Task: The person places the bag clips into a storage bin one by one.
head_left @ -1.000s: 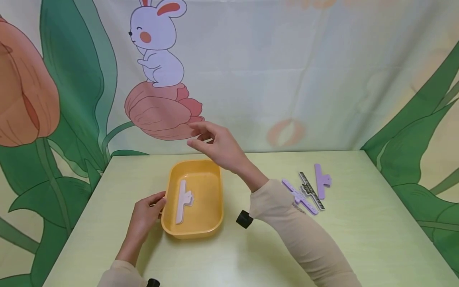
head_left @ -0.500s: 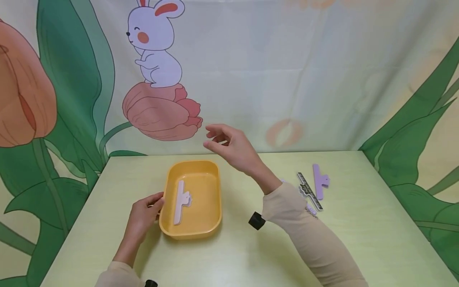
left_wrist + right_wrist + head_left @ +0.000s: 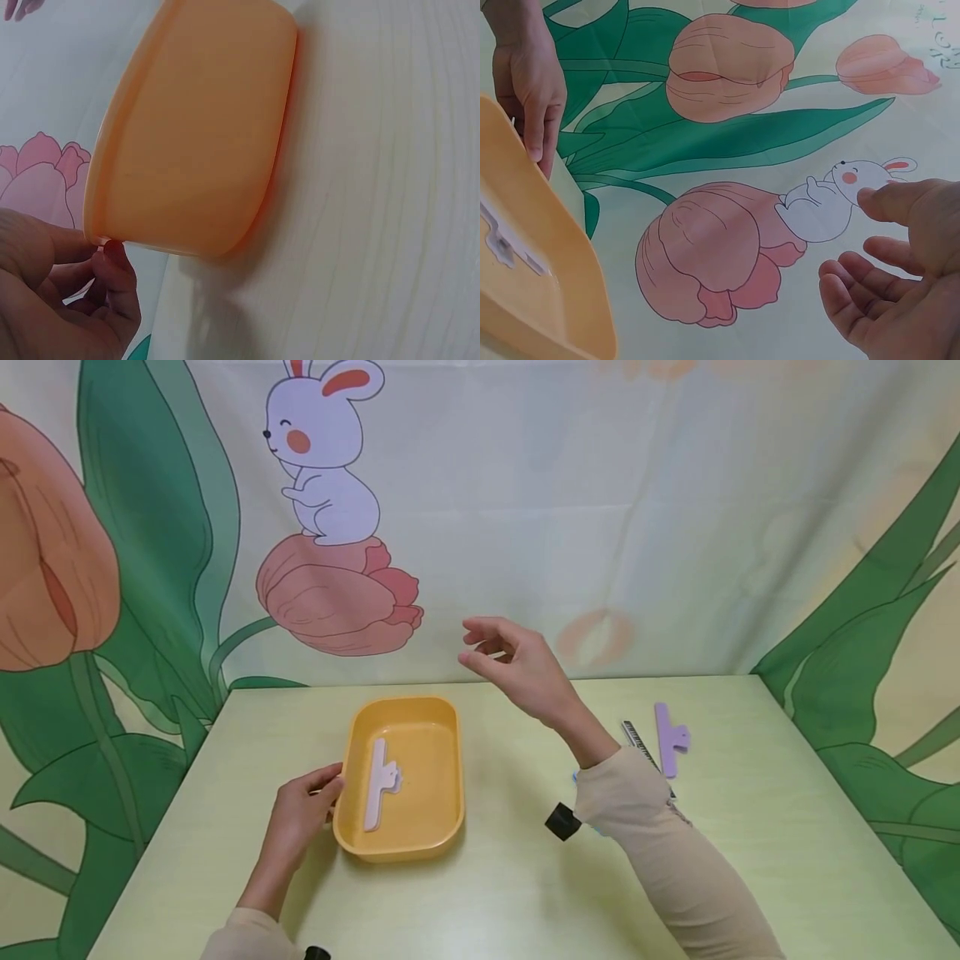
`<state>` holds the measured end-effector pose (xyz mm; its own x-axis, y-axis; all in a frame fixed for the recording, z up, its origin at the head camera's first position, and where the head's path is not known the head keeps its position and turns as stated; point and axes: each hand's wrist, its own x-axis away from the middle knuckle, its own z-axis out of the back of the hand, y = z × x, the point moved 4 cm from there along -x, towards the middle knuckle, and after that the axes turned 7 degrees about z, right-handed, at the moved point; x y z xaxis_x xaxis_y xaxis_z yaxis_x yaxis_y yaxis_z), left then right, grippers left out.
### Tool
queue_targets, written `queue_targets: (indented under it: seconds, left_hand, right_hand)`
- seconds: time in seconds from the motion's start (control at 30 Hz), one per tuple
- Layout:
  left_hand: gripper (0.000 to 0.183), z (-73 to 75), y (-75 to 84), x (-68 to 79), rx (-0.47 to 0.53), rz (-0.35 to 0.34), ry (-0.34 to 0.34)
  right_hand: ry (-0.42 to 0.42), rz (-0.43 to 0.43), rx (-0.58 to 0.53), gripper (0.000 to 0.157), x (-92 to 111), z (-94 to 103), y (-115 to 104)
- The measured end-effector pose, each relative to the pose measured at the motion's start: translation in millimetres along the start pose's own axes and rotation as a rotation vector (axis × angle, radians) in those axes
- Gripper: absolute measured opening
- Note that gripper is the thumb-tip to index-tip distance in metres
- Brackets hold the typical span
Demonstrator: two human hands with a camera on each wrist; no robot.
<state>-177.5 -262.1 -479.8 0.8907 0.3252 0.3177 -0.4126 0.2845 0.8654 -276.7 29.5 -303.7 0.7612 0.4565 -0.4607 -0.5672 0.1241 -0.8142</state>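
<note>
A yellow plastic tray (image 3: 431,785) stands on the table, left of the middle. Inside it lies a pale, whitish-lilac bag clip (image 3: 373,802). My left hand (image 3: 294,814) holds the tray's left rim; in the left wrist view, thumb and fingertips pinch the rim (image 3: 96,187). Raised above the table, right of the tray's far end, is my right hand (image 3: 528,672), fingers loosely bent and apart. The right wrist view shows nothing in that palm (image 3: 904,277). Beyond the right sleeve lie a purple clip (image 3: 664,743) and a black-and-white ruler-like clip (image 3: 636,739), partly covered.
The right sleeve (image 3: 637,802) hides part of the table's right side. Small blue bits show at its edge, too small to make out. A fabric backdrop (image 3: 697,527) with tulips and a rabbit (image 3: 337,502) hangs behind the table's far edge.
My right hand has moved right, away from above the tray. Its sleeve now covers the lilac ruler-like clip seen earlier. My left hand and the tray have stayed about where they were.
</note>
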Motion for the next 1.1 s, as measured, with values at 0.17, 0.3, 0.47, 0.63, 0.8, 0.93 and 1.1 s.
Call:
queue_targets:
  seconds: [0.17, 0.3, 0.47, 0.63, 0.8, 0.93, 1.1]
  left_hand:
    - [0.042, -0.3, -0.5, -0.9, -0.006, 0.005, -0.003]
    - [0.042, 0.4, 0.3, 0.0, -0.023, 0.006, 0.006]
    - [0.042, 0.5, 1.7, 1.8, -0.034, 0.0, 0.012]
    - [0.042, -0.8, 1.2, 2.3, -0.036, 0.003, 0.014]
    - [0.042, -1.5, 2.5, 2.3, -0.035, -0.004, 0.01]
    - [0.042, -2.1, 2.6, 2.7, -0.041, 0.001, 0.012]
    - [0.042, -2.5, 1.9, 2.4, -0.045, 0.003, 0.017]
  right_hand:
    - [0.011, -0.014, 0.026, 0.044, 6, 14.1, 3]
    - [0.02, -0.028, 0.039, 0.044, 12, 26.1, 7]
    - [0.032, -0.048, 0.05, 0.045, 18, 39.4, 13]
    - [0.046, -0.075, 0.06, 0.046, 26, 53.7, 15]
    - [0.063, -0.108, 0.059, 0.048, 33, 67.5, 20]
    - [0.076, -0.13, 0.055, 0.048, 38, 76.9, 24]
    - [0.096, -0.144, 0.073, 0.048, 46, 89.3, 28]
